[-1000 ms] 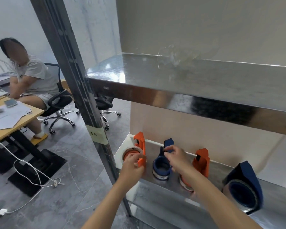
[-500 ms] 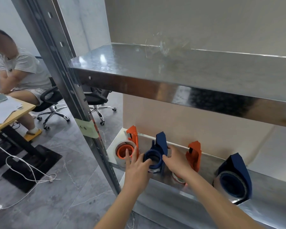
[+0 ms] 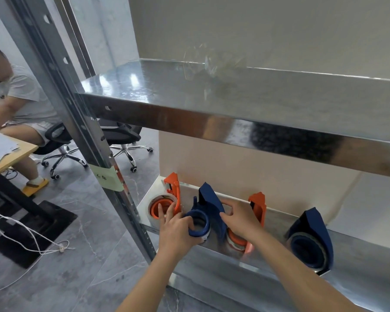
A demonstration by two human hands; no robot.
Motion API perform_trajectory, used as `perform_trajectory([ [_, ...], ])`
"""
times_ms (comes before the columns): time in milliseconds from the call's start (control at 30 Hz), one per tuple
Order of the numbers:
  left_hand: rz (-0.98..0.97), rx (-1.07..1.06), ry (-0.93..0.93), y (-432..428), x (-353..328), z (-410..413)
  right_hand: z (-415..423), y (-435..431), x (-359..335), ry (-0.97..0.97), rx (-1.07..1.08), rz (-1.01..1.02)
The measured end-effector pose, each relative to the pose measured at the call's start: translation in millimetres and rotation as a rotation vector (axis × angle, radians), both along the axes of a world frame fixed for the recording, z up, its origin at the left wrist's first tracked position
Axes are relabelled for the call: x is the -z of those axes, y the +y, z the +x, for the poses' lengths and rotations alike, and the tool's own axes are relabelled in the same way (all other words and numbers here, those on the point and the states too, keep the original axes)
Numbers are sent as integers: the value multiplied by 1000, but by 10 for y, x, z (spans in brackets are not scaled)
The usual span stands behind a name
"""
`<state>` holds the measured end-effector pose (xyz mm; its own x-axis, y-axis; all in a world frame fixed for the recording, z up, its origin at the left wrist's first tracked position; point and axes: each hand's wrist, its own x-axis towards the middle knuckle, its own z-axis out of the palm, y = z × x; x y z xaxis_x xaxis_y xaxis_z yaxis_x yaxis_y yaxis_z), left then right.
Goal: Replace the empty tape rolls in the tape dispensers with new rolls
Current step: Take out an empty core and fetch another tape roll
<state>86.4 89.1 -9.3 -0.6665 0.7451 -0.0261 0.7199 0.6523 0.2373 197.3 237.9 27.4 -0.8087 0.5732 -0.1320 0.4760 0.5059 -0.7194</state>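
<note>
Low on the steel rack, a shelf (image 3: 277, 225) carries four tape dispensers (image 3: 311, 233); the left hand (image 3: 178, 231) grips the ring (image 3: 200, 223) of the second, blue dispenser (image 3: 209, 202), and the right hand (image 3: 241, 218) grasps its body.

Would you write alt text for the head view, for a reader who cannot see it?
A person's left hand and right hand grip a blue tape dispenser on a steel shelf. An orange dispenser stands left of it; another orange dispenser and a second blue dispenser stand right.
</note>
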Motion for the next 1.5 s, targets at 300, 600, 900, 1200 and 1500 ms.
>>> perform_trajectory([
  [300, 374, 16, -1, -50, -297, -63, -4, -7, -37, -34, 60, -49],
  [600, 440, 11, -63, -191, -817, -39, -79, -89, -512, 175, 21, -450],
  [900, 819, -258, -815, -321, -1130, 92, 75, -152, -813, 278, 18, -633],
  [1200, 903, -275, -1123, -160, -1358, 403, 507, 14, -941, 306, 47, -610],
  [1500, 781, -82, -1163, 226, -1407, 758, 1200, 176, -995, 410, 143, -651],
])
